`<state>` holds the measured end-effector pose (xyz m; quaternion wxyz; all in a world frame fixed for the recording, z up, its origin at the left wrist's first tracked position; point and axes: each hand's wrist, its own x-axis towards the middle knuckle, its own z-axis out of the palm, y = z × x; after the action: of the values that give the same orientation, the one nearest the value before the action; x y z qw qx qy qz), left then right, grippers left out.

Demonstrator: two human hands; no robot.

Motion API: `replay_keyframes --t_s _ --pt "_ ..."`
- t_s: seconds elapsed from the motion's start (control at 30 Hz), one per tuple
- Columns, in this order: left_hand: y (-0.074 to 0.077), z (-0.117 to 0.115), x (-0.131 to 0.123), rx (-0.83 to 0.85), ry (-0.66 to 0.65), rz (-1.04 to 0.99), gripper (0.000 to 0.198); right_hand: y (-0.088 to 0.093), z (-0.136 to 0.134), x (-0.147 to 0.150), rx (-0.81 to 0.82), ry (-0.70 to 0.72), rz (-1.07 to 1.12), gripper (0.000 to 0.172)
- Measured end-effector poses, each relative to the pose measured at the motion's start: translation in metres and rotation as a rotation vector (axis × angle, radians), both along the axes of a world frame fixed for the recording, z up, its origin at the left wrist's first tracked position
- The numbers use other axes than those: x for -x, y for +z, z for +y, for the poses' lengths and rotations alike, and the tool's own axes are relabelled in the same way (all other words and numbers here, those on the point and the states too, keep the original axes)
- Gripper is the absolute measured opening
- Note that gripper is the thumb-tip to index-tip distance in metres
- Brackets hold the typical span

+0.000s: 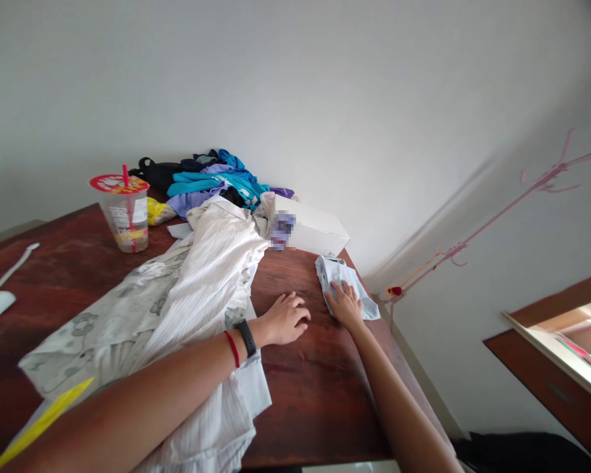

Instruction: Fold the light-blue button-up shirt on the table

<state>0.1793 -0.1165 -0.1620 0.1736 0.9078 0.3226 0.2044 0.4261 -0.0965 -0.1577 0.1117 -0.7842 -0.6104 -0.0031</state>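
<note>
My right hand [345, 303] lies flat with spread fingers on a folded light-blue garment [359, 289] near the table's right edge. To its left, my left hand [284, 319] is over the bare wood, fingers apart and slightly bent, with nothing in it. A black band and a red cord circle that wrist. Beneath my left forearm, a white striped garment [197, 276] is spread out, overlapping a pale garment with grey printed figures [86, 328]. Part of both is hidden by the arm.
On the dark wooden table [305, 387] stand a plastic cup with a red straw [124, 220] and a white box [315, 226]. Behind them lies a heap of clothes [211, 180] against the wall. A pink coat stand [502, 203] leans across the right side of the view.
</note>
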Motion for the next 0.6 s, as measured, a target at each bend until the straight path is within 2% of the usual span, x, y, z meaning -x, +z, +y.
replay_keyframes --t_s 0.07,0.13,0.23,0.3,0.37,0.43,0.53,0.6 --pt "0.000 0.000 -0.001 -0.007 0.000 0.003 0.024 0.000 0.000 0.015 -0.036 0.070 0.069 0.056" --pt "0.000 0.000 -0.001 -0.018 -0.001 0.011 0.026 0.000 -0.002 0.037 -0.122 0.255 0.218 0.050" --pt "0.002 0.000 -0.002 -0.051 -0.002 0.016 0.038 0.000 -0.007 0.067 -0.256 0.581 0.561 0.039" --pt "0.003 -0.001 -0.003 -0.063 -0.004 0.022 0.047 0.000 -0.013 0.079 -0.280 0.696 0.714 0.039" --pt "0.005 -0.001 -0.003 -0.049 -0.007 0.024 0.052 -0.001 -0.019 0.080 -0.276 0.710 0.820 0.039" --pt "0.008 -0.001 -0.002 -0.017 -0.011 0.003 0.057 -0.002 -0.022 0.074 -0.260 0.656 0.953 0.040" --pt "0.013 -0.001 0.000 0.042 -0.107 -0.087 0.075 -0.003 -0.022 0.062 -0.214 0.615 1.158 0.058" --pt "0.017 -0.003 0.002 0.087 -0.224 -0.122 0.088 -0.002 -0.023 0.058 -0.157 0.702 1.213 0.071"
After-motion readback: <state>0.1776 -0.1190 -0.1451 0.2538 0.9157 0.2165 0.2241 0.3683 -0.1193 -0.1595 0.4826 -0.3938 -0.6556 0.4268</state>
